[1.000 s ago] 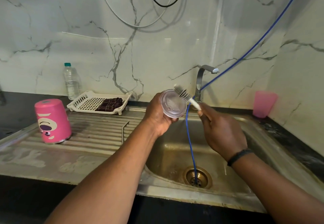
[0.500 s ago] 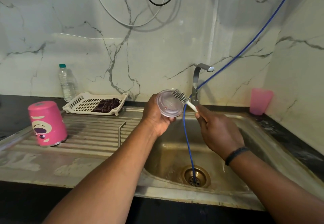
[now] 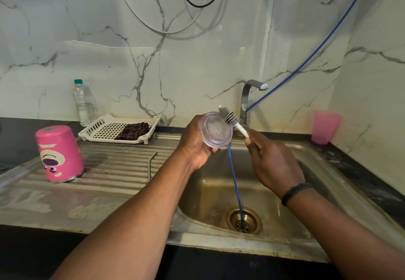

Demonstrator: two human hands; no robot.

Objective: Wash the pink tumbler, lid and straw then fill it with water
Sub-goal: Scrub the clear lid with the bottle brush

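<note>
Over the sink basin [image 3: 219,192] my left hand [image 3: 195,146] grips the clear round lid [image 3: 215,131] by its rim, its face turned toward me. My right hand [image 3: 271,163] holds the white handle of a bristle brush [image 3: 230,117], whose grey bristles lie against the lid's upper right edge. The pink tumbler [image 3: 60,153] stands upside down on the ribbed drainboard at the left. A thin metal straw [image 3: 150,166] with a bent top lies on the drainboard between the tumbler and the basin.
The tap [image 3: 248,100] rises behind the lid, no water running. A blue hose [image 3: 235,181] drops into the drain [image 3: 244,220]. A white rack [image 3: 103,129] with a dark cloth [image 3: 133,131], a water bottle [image 3: 84,104] and a pink cup [image 3: 325,129] stand along the wall.
The brush head has slid up along the lid's upper right edge. Both hands stay over the basin. The view has shifted slightly.
</note>
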